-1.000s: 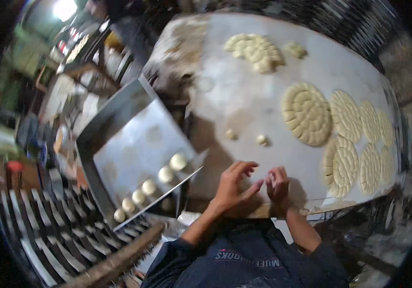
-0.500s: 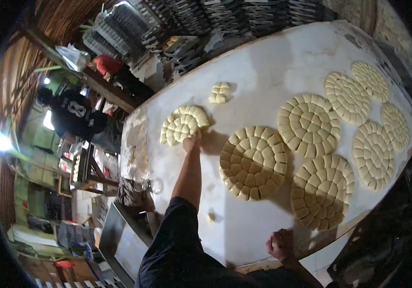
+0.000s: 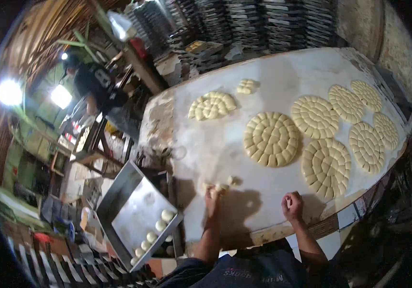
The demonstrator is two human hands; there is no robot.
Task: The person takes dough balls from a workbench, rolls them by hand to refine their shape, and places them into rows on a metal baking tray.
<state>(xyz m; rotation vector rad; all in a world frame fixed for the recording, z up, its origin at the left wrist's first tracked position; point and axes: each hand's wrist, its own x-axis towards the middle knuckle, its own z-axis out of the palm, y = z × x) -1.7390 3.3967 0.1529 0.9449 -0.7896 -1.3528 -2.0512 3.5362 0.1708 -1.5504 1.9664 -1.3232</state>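
Note:
Near the table's front edge, my left hand (image 3: 211, 198) is closed around a few pale dough pieces (image 3: 221, 187). One loose dough piece (image 3: 234, 181) lies just beyond them. To its right, my right hand (image 3: 293, 206) is curled into a loose fist above the table; anything inside it is hidden. Farther off lies a part-round of cut dough (image 3: 211, 106), its near side gone, with a small cluster of pieces (image 3: 246, 86) behind it. Whole cut dough rounds, such as the near one (image 3: 270, 139), cover the right side of the floured table (image 3: 206, 149).
At lower left, a deep metal tray (image 3: 136, 216) stands against the table edge, with several dough balls (image 3: 152, 237) in a row along its near side. A co-worker (image 3: 98, 86) stands beyond the left edge, past a wooden post (image 3: 129, 48). Stacked dark trays (image 3: 282, 24) line the back.
My left hand has drawn back from the part-round toward me, bringing dough pieces to the near edge. My right hand stays curled. The view has turned, showing more of the metal tray.

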